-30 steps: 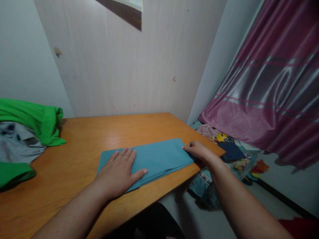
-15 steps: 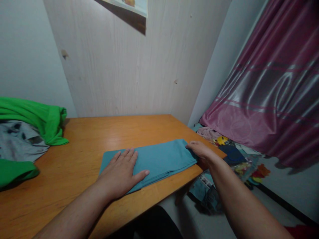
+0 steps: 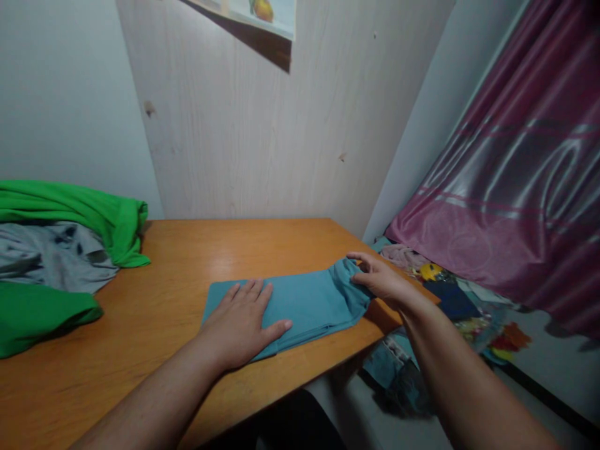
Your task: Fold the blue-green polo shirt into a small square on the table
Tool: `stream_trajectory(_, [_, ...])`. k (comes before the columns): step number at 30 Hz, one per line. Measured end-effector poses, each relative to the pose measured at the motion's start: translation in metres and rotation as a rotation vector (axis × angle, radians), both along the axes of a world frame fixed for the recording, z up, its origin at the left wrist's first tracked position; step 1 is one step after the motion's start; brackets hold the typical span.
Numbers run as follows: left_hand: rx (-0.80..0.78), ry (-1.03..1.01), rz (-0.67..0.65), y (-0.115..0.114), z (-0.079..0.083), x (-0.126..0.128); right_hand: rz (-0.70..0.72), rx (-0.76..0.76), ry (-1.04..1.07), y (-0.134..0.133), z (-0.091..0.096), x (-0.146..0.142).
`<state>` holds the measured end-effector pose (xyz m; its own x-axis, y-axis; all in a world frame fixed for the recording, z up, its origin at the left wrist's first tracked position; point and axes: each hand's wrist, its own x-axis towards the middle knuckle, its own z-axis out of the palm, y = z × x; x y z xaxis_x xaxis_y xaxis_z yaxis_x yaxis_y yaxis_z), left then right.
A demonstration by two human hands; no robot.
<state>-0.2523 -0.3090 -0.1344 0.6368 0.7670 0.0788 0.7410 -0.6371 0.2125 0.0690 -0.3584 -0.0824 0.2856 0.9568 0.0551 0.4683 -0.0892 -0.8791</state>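
A folded blue-green garment [image 3: 304,300] lies as a long flat strip near the front edge of the wooden table [image 3: 225,247]; its exact kind does not show. My left hand [image 3: 246,322] rests flat on its left part, fingers stretched out and thumb apart. At the other end, my right hand [image 3: 377,278] grips the cloth between thumb and fingers. That end is bunched and lifted a little off the tabletop, with creases running inward from the grip. Some of the right fingers are hidden behind the cloth.
Green clothing [image 3: 112,219] and a grey patterned garment [image 3: 60,253] lie heaped at the table's left. A pink curtain [image 3: 492,206] hangs on the right. Below it are assorted items, including dark blue cloth [image 3: 452,300]. A denim-like bundle [image 3: 396,372] sits under the table's right side.
The right end of the garment, flat before, is now raised and crumpled in my right hand. My left hand stays pressed on the cloth. The view has turned slightly left.
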Motion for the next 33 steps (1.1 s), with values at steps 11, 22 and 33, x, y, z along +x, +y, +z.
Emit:
stream_trajectory(11, [-0.006, -0.014, -0.011, -0.001, -0.001, 0.001, 0.301, 0.124, -0.275, 0.003, 0.012, -0.081])
stream_trajectory(22, [-0.012, -0.036, -0.008, -0.004, 0.001, 0.001, 0.387, 0.127, -0.478, 0.014, -0.013, -0.111])
stream_trajectory(33, [-0.011, 0.03, -0.018, -0.004, 0.004, 0.002, 0.204, 0.082, -0.182, 0.017, -0.015, -0.101])
